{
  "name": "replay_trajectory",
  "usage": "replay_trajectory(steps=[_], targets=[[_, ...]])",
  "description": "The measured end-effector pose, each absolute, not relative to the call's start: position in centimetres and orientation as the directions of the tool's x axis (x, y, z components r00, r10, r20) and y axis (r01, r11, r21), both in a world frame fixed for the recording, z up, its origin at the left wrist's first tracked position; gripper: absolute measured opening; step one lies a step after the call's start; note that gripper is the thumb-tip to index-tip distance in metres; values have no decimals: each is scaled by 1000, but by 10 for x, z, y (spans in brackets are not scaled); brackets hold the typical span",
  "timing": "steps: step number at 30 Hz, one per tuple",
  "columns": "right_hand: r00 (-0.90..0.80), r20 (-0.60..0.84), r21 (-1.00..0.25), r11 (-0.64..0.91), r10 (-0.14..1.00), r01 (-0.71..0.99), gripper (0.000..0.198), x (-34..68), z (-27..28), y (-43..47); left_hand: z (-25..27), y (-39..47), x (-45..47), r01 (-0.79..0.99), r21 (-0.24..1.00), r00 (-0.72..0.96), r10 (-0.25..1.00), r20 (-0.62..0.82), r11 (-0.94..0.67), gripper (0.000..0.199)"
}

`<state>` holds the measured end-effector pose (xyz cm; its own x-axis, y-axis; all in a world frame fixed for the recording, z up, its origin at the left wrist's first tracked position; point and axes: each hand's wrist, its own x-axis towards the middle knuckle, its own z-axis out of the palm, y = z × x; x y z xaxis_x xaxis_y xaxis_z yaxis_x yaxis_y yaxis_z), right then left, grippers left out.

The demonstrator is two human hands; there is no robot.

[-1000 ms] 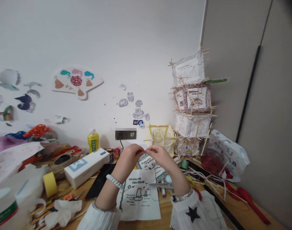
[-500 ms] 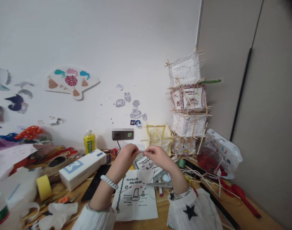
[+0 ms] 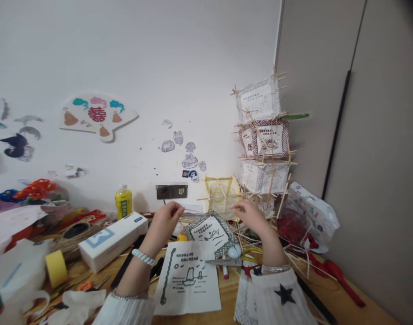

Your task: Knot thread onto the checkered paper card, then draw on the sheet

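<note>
My left hand [image 3: 168,215] is raised over the desk, its fingertips pinched together. Level with it and well apart to the right, my right hand [image 3: 251,214] is also pinched. Whatever either one holds, if anything, is too fine to see. Below and between them lies a white sheet [image 3: 193,295] with a sailboat drawing and writing in dark ink. Behind it rests a drawn panel [image 3: 211,232] with a green checked border. Scissors [image 3: 230,262] with yellow handles lie by the sheet's right edge, blades pointing left, near a marker [image 3: 225,272].
A tower of sticks and drawn paper panels [image 3: 264,140] stands at the back right, beside a yellow stick frame [image 3: 222,194]. On the left are a long white box [image 3: 113,241], yellow tape [image 3: 56,269] and a yellow bottle [image 3: 124,202]. A patterned bag [image 3: 311,216] sits far right.
My hands, nearly touching before, have moved apart, the left one leftward and the right one rightward. The green-bordered panel and the scissors' handles now show more fully. The view has shifted slightly.
</note>
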<state>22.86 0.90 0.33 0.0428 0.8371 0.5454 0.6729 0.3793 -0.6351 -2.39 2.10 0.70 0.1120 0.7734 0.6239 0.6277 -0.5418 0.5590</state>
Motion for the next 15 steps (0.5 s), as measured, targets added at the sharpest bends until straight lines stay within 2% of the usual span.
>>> replay_trajectory(steps=[2, 4, 5, 7, 10, 15], targets=[[-27, 580, -644, 479, 814, 597, 15, 207, 4, 7, 8, 14, -13, 559, 601, 177, 790, 587, -572, 27], [-196, 543, -738, 575, 817, 352, 26, 181, 3, 6, 9, 8, -2, 484, 652, 241, 805, 542, -584, 27], [-283, 508, -787, 572, 813, 230, 27, 169, 2, 6, 9, 6, 2, 447, 680, 258, 812, 524, -581, 26], [-360, 437, -859, 501, 824, 104, 25, 153, -1, 6, 8, 4, 8, 374, 733, 261, 823, 504, -568, 23], [-338, 396, -893, 445, 854, 76, 23, 148, -2, 6, 6, 7, 8, 305, 791, 249, 846, 471, -530, 26], [-219, 409, -863, 454, 886, 222, 12, 165, 1, 6, 6, 14, -3, 202, 868, 293, 874, 388, -453, 29]])
